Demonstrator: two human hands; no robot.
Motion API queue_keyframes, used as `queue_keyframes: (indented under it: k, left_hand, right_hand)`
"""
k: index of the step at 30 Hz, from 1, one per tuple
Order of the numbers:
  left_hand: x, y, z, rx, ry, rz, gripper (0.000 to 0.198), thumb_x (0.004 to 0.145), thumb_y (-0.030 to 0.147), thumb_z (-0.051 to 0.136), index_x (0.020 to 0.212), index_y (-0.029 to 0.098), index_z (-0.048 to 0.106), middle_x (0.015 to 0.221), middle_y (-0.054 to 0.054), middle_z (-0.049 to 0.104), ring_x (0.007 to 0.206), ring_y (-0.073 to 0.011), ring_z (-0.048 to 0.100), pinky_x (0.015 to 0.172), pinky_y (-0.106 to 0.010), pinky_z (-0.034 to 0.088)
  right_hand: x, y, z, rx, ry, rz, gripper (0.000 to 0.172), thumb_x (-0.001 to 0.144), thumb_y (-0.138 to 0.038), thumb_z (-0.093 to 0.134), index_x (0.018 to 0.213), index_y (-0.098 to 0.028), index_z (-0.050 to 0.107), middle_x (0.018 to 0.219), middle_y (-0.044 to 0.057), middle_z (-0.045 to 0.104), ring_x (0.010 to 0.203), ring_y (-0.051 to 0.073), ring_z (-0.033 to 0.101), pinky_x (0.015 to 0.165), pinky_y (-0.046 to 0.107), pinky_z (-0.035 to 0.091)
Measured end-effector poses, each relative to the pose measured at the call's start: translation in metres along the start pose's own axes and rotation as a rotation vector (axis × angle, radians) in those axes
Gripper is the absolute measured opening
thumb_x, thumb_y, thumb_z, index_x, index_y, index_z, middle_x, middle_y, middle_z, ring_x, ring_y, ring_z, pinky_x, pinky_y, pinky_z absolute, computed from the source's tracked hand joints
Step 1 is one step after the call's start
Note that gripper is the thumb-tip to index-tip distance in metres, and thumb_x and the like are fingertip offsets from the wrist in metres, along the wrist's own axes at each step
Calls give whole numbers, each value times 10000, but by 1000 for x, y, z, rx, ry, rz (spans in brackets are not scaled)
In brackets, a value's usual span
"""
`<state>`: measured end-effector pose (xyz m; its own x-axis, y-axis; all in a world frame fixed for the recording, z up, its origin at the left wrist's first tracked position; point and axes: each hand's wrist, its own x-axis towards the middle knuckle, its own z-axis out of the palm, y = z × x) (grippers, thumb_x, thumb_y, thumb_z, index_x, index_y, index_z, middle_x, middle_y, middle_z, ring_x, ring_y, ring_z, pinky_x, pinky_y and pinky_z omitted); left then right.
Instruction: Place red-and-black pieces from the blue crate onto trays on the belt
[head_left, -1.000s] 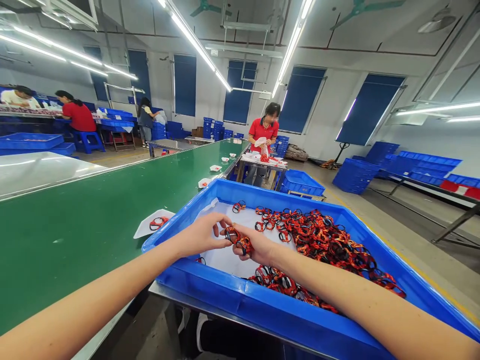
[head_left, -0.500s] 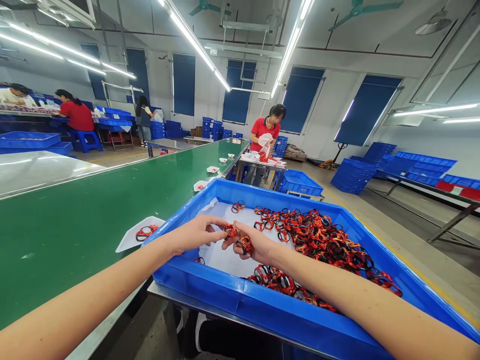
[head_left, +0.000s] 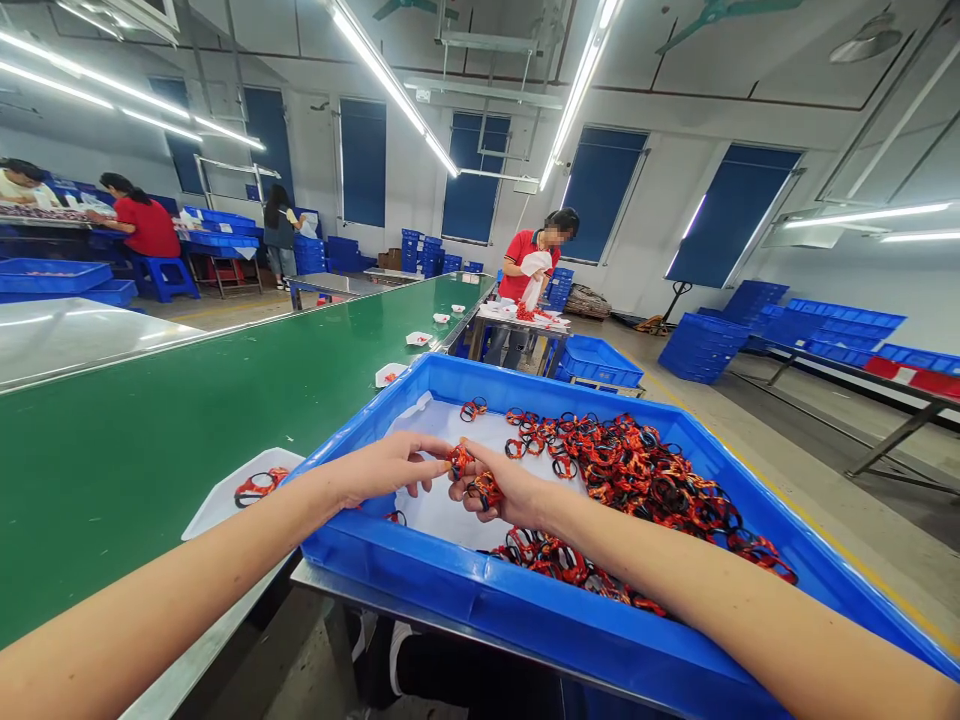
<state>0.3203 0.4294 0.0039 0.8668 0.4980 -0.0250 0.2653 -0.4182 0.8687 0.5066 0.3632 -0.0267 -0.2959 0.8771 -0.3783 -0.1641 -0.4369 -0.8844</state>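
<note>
My left hand (head_left: 390, 472) and my right hand (head_left: 504, 490) reach over a blue plastic crate (head_left: 480, 620) lined with a white sheet (head_left: 439, 520). Between them, a red-and-black braided bracelet (head_left: 460, 461) touches the left fingertips, though which hand grips it is hidden. My right fingers close on a second bracelet (head_left: 486, 490), possibly linked to the first. A large heap of similar bracelets (head_left: 637, 470) fills the crate's right side, close to my right wrist.
A green conveyor belt (head_left: 150, 480) runs along the crate's left side, carrying white trays (head_left: 225, 505), one holding a bracelet. Beyond it, a person in a red shirt (head_left: 529, 265) stands at a table. Stacked blue crates (head_left: 701, 350) stand at right; more workers sit far left.
My hands have drawn slightly closer around the bracelets. The white tray on the belt has moved toward the lower left. The whole view has drifted slightly.
</note>
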Motion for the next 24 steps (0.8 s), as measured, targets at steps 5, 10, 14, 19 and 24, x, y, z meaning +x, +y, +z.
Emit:
queue_keyframes:
  k: [5, 10, 14, 19, 24]
  left_hand:
    - [-1, 5, 3, 82, 11, 27, 527, 768, 422, 563, 1248, 215, 492, 1129, -68, 602, 767, -148, 558, 668, -277, 458]
    - [3, 5, 6, 226, 86, 63, 466, 749, 445, 582, 1144, 198, 549, 1019, -53, 628, 791, -166, 555, 694, -289, 441]
    - [6, 2, 5, 209, 152, 102, 444, 787, 466, 533, 1150, 211, 543, 954, -43, 645, 844, -185, 572, 727, -295, 443]
    - [5, 4, 6, 133, 132, 35, 443, 818, 492, 464, 1157, 216, 536, 996, -57, 644, 845, -191, 596, 687, -282, 453]
    - [2, 7, 7, 153, 149, 39, 437, 834, 509, 430, 1138, 216, 540, 928, -49, 640, 807, -187, 599, 682, -284, 449]
  right_hand:
    - [-1, 0, 7, -87, 89, -11, 491, 834, -623, 403, 746, -153, 515, 656, -3, 514, 442, 56, 388, 378, 166, 205]
    - [0, -3, 8, -206, 127, -32, 531, 790, -674, 434, 733, -155, 530, 661, 19, 538, 453, 71, 405, 370, 175, 215]
    - [0, -21, -16, -503, 340, -225, 543, 854, -624, 350, 811, -142, 595, 674, 51, 581, 462, 89, 419, 378, 203, 257]
    - [-6, -37, -65, -985, 598, -394, 385, 844, -503, 475, 797, -155, 633, 710, 61, 634, 532, 118, 487, 510, 238, 356]
    - [-6, -16, -69, -1339, 418, -219, 393, 570, -473, 770, 854, -216, 684, 746, 57, 639, 696, 196, 550, 598, 266, 368]
